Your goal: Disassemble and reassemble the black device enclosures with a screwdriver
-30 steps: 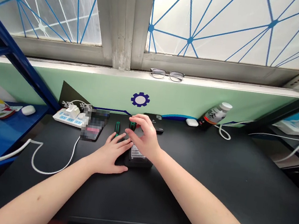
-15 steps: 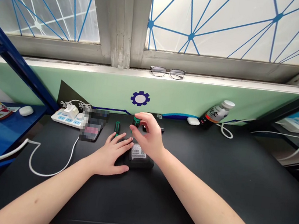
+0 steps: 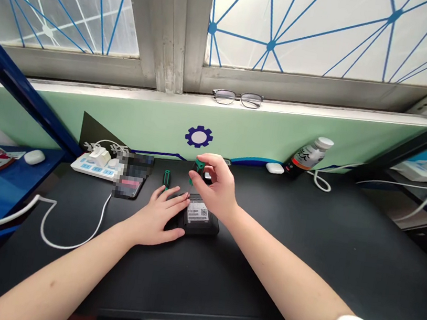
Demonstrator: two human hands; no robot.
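A black, box-shaped electronic device [image 3: 207, 228] is set on the black desk [image 3: 282, 265], in front of the person and between the two hands. Its casing is dark, with rounded near corners, and much of the visible upper face is covered by a white sticker [image 3: 197, 212]. On the sticker, rows of fine print, barcode-like lines and a square QR code at the right can be made out; the wording is too small to be read.

The left hand [image 3: 158, 217] is spread open and palm down, with nothing grasped; its fingertips are rested at the device's far left edge. By the right hand [image 3: 221, 186], a screwdriver [image 3: 199, 166] with a green-and-black handle is gripped between thumb and fingers above the device's far edge. Whether its tip is in contact cannot be told. A second screwdriver [image 3: 167, 178], similarly coloured, is laid just beyond the left hand.

Large dark characters are printed on the white label of a leaning bottle [image 3: 309, 156], above an orange-red band. White characters on a dark wall triangle [image 3: 95, 135] are partly hidden by a plugged-in power strip [image 3: 96, 169].
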